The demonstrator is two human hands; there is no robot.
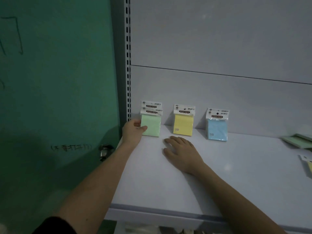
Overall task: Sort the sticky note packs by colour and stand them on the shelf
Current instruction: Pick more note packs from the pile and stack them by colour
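Fingers (143,128) of left hand (133,130) curled round left edge of front green pack (151,125), thumb across its face, pinching it upright at far left of shelf (168,174). Second green pack (151,104) directly behind, only header card showing above the front one, leaning on back panel (219,92). Right hand (181,150) flat on shelf surface, palm down, fingers straight and slightly spread, holding nothing, just in front of yellow pack (183,124) but not touching. Yellow pack upright against back panel, middle of the row; blue pack (217,127) upright to its right, well apart. Three colour positions left to right: green, yellow, blue. More packs lying flat at right edge of shelf: green ones (298,141) near back, yellowish one (308,164) nearer front, partly cut off by frame. Slotted upright (128,56) at left of shelf, green door (59,81) with knob (105,152) beyond.
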